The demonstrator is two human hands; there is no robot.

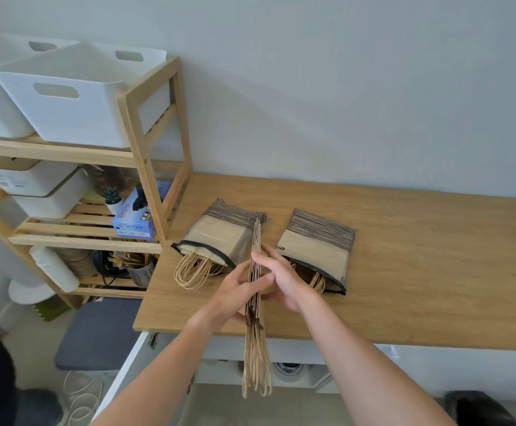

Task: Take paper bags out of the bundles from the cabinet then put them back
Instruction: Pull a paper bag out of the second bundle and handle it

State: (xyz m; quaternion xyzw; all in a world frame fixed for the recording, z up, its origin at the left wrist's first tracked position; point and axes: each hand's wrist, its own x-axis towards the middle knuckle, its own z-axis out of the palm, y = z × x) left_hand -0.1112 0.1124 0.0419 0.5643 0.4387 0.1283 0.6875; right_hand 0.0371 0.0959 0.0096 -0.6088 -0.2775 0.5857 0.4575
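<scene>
A stack of folded brown paper bags [256, 259] stands on edge between my palms above the wooden table [419, 272], its twine handles hanging past the front edge. My left hand [235, 293] presses flat against the stack's left side. My right hand [284, 281] presses its right side with straight fingers. Two clear bundle sleeves with striped bags lie flat behind: the left bundle [219, 238], its handles spilling toward me, and the right bundle [321, 250], partly hidden by my right hand.
A wooden shelf unit [146, 142] stands left of the table with white bins [66, 96], a blue glove box [136, 219] and a metal cup. An open white cabinet door [127, 373] hangs below the table's left corner. A grey stool [100, 333] sits beside it.
</scene>
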